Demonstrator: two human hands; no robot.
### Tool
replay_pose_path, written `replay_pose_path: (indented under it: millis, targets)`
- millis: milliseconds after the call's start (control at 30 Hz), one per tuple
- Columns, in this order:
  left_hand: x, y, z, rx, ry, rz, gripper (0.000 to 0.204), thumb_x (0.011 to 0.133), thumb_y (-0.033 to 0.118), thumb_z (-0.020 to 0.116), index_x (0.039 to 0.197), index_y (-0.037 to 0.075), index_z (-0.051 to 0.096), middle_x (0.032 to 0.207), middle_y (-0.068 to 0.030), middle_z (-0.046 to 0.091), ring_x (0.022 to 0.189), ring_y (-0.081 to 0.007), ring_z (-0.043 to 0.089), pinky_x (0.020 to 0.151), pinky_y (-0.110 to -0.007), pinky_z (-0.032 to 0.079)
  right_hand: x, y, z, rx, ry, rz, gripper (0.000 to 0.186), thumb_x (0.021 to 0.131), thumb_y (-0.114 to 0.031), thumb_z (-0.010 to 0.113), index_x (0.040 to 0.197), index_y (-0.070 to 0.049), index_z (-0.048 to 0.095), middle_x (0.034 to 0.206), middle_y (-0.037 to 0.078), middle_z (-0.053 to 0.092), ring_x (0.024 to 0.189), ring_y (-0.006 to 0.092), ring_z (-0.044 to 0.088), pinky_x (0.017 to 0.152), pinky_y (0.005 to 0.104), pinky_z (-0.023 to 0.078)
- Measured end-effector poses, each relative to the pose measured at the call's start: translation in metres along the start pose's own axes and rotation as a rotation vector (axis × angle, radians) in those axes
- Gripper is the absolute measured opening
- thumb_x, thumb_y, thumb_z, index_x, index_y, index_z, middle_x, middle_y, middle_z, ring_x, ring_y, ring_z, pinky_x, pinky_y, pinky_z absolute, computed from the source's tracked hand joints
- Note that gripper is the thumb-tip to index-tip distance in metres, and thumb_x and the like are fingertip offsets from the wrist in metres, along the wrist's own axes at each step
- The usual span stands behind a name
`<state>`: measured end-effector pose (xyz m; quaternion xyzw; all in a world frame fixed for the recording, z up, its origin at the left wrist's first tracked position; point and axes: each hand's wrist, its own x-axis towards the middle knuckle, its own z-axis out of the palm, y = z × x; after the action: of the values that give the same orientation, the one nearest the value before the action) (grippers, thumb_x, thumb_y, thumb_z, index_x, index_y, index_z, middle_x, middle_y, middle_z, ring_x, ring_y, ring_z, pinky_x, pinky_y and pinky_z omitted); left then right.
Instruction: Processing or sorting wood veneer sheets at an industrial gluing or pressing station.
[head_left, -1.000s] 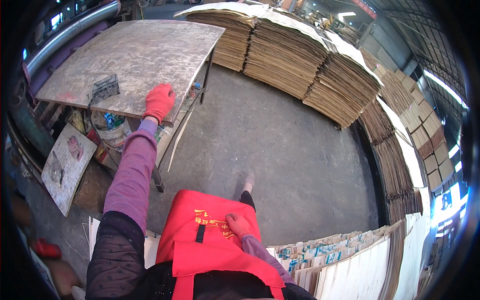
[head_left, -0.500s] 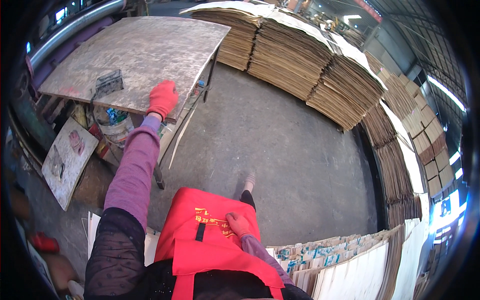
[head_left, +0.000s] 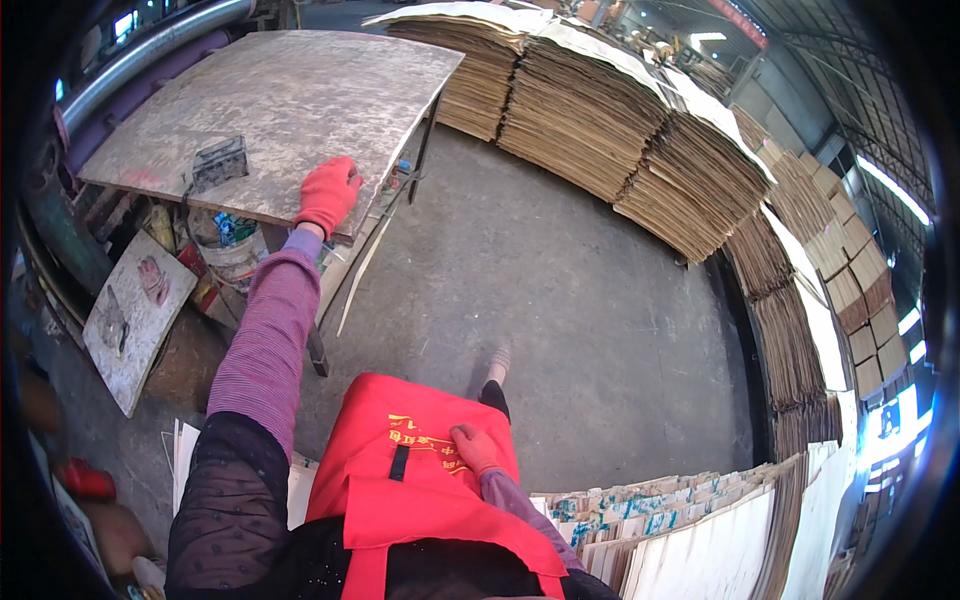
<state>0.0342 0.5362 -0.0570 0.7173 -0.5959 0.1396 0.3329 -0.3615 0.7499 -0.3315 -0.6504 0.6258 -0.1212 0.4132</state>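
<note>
My left hand (head_left: 328,192), in a red glove, rests with curled fingers on the worn board tabletop (head_left: 270,90) near its front right corner. A dark rectangular object (head_left: 218,163) lies just left of it. My right hand (head_left: 474,446), also red-gloved, lies loosely closed against the red apron (head_left: 365,430) at my waist; whether either hand holds anything is hidden.
Tall veneer stacks (head_left: 575,110) stand beyond the concrete floor (head_left: 560,310) and along the right. Upright sheets (head_left: 700,530) are close at my lower right. Metal rollers (head_left: 160,60) lie behind the table; a splattered board (head_left: 135,320) leans below it at left. My foot (head_left: 498,365) shows below.
The view has shifted slightly, so the table and left hand appear a little higher and further right. Both hands keep their places on the tabletop and apron.
</note>
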Motion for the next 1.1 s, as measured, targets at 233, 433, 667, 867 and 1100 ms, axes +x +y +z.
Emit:
replay_pose_path:
  millis: [233,433,667,867,1100]
  targets:
    - [0.003,-0.010,0.009,0.071,0.001,0.026,0.014,0.076,0.022,0.061,0.082,0.010,0.058,0.086,-0.0106,0.060,0.084,-0.0303,0.059,0.073,-0.042,0.046,0.002,0.002,0.001,-0.005,0.002,0.007,0.040,0.084,-0.043,0.050,0.105,-0.012,0.063,0.100,0.017,0.064,0.095,0.0343,0.061,0.083,0.0397,0.047]
    - [0.004,-0.011,0.014,0.091,0.019,0.071,0.010,0.074,0.018,0.059,0.079,0.010,0.058,0.085,-0.0106,0.059,0.084,-0.0314,0.058,0.072,-0.042,0.046,0.004,-0.002,-0.002,-0.008,-0.021,0.019,0.041,0.085,-0.043,0.050,0.106,-0.010,0.063,0.101,0.015,0.065,0.097,0.0302,0.061,0.085,0.0363,0.046]
    - [0.004,-0.018,0.011,0.026,-0.048,0.109,0.005,0.075,0.014,0.055,0.079,0.013,0.059,0.083,-0.0104,0.059,0.083,-0.0317,0.058,0.071,-0.042,0.045,0.006,0.002,0.002,-0.001,-0.019,0.011,0.042,0.085,-0.043,0.050,0.106,-0.009,0.063,0.102,0.015,0.065,0.097,0.0297,0.061,0.085,0.0358,0.045]
    - [-0.005,-0.005,0.005,0.005,0.048,0.051,0.011,0.078,0.022,0.060,0.081,0.012,0.058,0.084,-0.0095,0.059,0.082,-0.0298,0.058,0.070,-0.040,0.045,0.000,0.004,0.006,0.005,-0.034,0.036,0.041,0.084,-0.043,0.050,0.105,-0.009,0.064,0.100,0.014,0.065,0.096,0.0294,0.062,0.085,0.0354,0.046]
    - [0.007,-0.008,0.004,0.203,-0.075,-0.005,0.030,0.080,0.037,0.059,0.091,0.009,0.059,0.097,-0.0120,0.060,0.094,-0.0302,0.056,0.080,-0.042,0.044,0.004,-0.003,0.000,-0.041,0.003,-0.001,0.040,0.084,-0.042,0.050,0.101,-0.009,0.065,0.090,0.015,0.066,0.087,0.0296,0.064,0.078,0.0379,0.047]
